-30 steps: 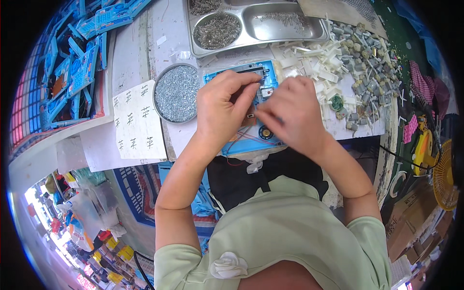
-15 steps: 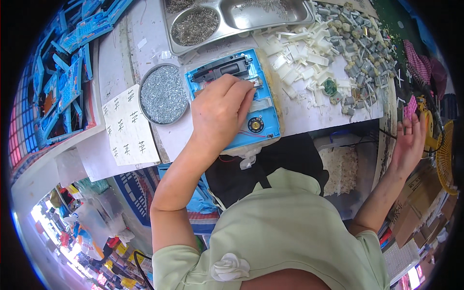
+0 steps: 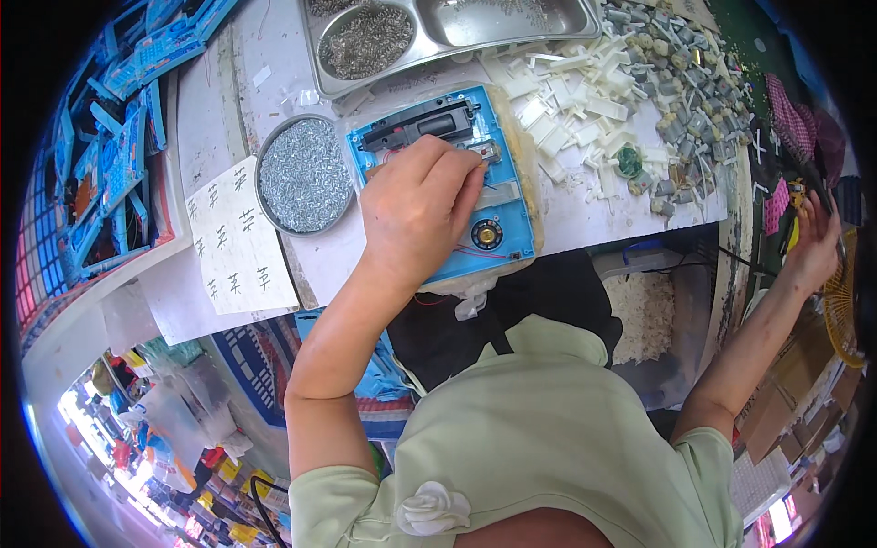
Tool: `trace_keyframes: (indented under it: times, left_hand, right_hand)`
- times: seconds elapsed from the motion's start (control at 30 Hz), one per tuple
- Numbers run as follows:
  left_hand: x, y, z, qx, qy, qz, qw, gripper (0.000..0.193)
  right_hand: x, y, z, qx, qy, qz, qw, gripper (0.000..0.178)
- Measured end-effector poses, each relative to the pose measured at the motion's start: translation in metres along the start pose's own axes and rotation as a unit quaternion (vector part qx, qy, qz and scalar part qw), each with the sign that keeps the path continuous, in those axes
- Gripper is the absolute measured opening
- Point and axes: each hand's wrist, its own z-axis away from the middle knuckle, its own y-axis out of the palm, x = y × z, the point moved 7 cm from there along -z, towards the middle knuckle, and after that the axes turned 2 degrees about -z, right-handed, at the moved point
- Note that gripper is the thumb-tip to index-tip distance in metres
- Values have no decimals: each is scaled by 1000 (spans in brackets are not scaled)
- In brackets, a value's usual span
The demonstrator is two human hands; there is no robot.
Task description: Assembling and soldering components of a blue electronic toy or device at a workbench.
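Note:
A blue plastic toy housing lies open on a padded block on the table. My left hand rests over it, thumb and fingertips closed beside a small metal motor; what they pinch is hidden. Inside the housing are a black battery compartment, a grey flat strip and a round black speaker with red wires. Stretched out to the far right, my right hand has its fingers round the lower end of a dark slim tool, whose exact kind is unclear.
A round dish of small screws stands left of the housing, beside a handwritten paper. Behind is a steel tray of small metal parts. White plastic pieces and grey motors lie heaped right. Blue housings fill the far left.
My right hand has moved further right and up, from spread fingers near the yellow fan to the dark tool. My left hand stays at the housing, fingers still closed.

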Motion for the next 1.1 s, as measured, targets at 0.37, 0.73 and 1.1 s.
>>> trace_keyframes:
  times: [0.37, 0.73, 1.1]
  left_hand:
    - [1, -1, 1, -2, -2, 2, 1000, 14]
    - [-1, -2, 0, 17, 2, 13, 1000, 18]
    - [-1, -3, -1, 24, -2, 16, 1000, 19]
  right_hand:
    - [13, -23, 91, 112, 118, -273, 948, 51]
    - [21, 201, 231, 484, 13, -100, 869, 31]
    - [19, 219, 236, 518, -45, -79, 850, 26]
